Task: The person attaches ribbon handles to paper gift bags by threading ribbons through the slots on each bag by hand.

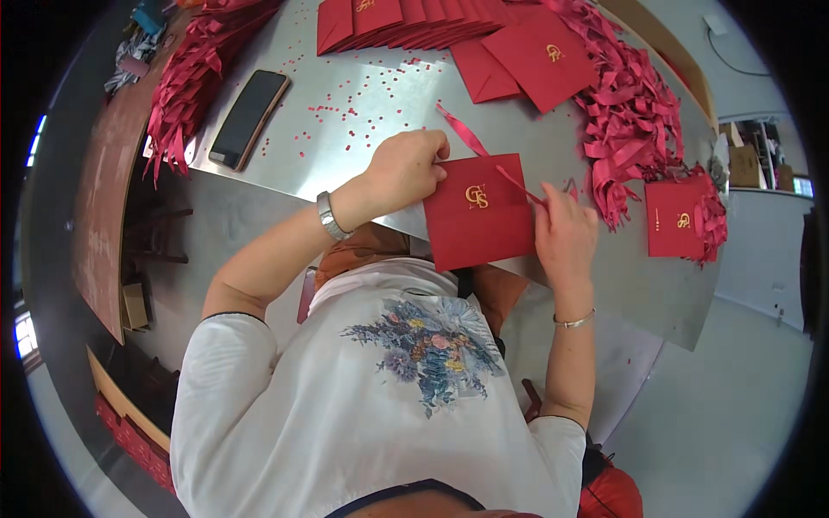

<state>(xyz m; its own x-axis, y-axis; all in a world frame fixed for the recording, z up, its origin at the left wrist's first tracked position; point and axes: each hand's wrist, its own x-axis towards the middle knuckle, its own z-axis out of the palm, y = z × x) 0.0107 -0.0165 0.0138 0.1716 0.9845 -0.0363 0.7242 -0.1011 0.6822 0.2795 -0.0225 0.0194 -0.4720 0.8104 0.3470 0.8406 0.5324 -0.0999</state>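
A red paper gift bag (475, 233) with a gold emblem sits in front of me at the near edge of the metal table. My left hand (404, 168), fingers curled together, grips the bag's upper left edge. At its right side, my right hand (566, 231) pinches a red ribbon (516, 183) that runs across the bag's upper right part. Another length of ribbon (464, 131) sticks up beyond the top edge, its tip lying over the tabletop. The fingertips of both hands are partly hidden.
Flat red bags (414, 24) lie fanned at the back, with more (544, 56) beside them. Red ribbons pile up at left (203, 73) and right (635, 112). A phone (249, 119), scattered red dots (350, 112) and a finished-looking ribboned bag (669, 233) rest on the metal table (328, 168).
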